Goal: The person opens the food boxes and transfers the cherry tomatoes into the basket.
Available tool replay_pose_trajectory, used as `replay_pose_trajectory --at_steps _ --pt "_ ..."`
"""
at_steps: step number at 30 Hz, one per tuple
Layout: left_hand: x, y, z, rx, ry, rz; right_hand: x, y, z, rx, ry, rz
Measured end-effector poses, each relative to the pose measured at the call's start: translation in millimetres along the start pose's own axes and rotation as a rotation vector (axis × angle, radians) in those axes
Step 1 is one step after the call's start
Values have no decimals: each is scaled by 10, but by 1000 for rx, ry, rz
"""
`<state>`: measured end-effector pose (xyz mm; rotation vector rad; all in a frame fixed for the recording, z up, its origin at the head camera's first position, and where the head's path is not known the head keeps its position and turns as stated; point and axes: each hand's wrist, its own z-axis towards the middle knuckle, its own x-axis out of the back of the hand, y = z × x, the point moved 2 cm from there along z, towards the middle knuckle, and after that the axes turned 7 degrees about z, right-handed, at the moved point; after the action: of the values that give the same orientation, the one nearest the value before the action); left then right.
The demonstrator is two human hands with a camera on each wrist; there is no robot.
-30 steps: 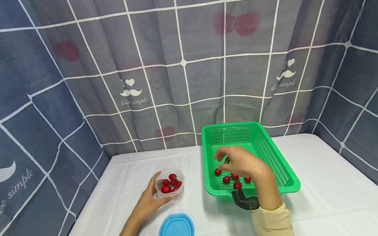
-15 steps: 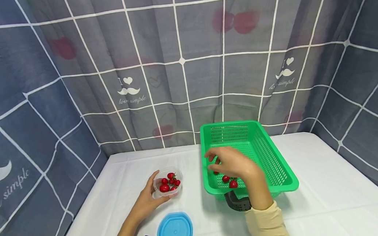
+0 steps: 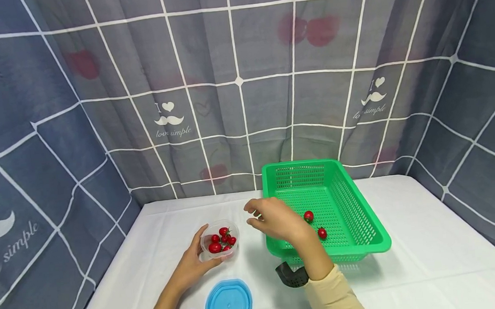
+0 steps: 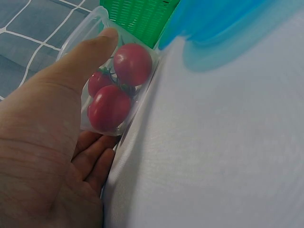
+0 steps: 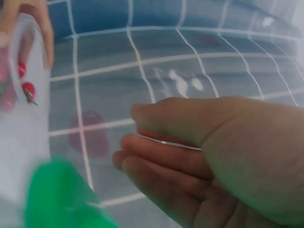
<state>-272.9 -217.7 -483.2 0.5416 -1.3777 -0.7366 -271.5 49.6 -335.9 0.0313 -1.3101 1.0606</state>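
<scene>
My left hand (image 3: 190, 266) grips a small clear plastic food container (image 4: 85, 111) around its side, thumb in front and fingers behind. Several cherry tomatoes (image 3: 215, 247) with bits of green stem lie inside it. My right hand (image 3: 273, 219) is over the left rim of a green perforated basket (image 3: 364, 223), its fingers bent and pointing left toward the container. No tomato shows plainly at its fingers (image 5: 161, 175) in the right wrist view, and the space behind them is hidden. Two cherry tomatoes (image 3: 322, 233) are visible on the basket floor; the forearm covers part of it.
A blue lid (image 3: 229, 303) lies flat on the white tablecloth (image 3: 426, 247) near the front, just below the container. Grey-blue checked curtains (image 3: 209, 104) surround the table at the back and both sides. Black cameras (image 3: 291, 275) sit on both wrists.
The right hand has moved left from above the middle of the basket to its left rim, uncovering part of the basket floor. My left hand and the container stay in place.
</scene>
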Motion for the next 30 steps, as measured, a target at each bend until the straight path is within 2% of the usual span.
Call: replay_pose_trajectory --at_steps 6,17,21,30 --pt "10 8 8 -7 -6 -12 -232 -117 99 56 -72 -45" --pt "-6 -16 1 -20 -15 -22 -619 -126 179 30 -110 -72" --pt "-18 -31 11 -26 -24 -32 -739 -91 216 27 -99 -83" --pt "11 -29 26 -50 -18 -30 -1047 -50 312 9 -19 -112"
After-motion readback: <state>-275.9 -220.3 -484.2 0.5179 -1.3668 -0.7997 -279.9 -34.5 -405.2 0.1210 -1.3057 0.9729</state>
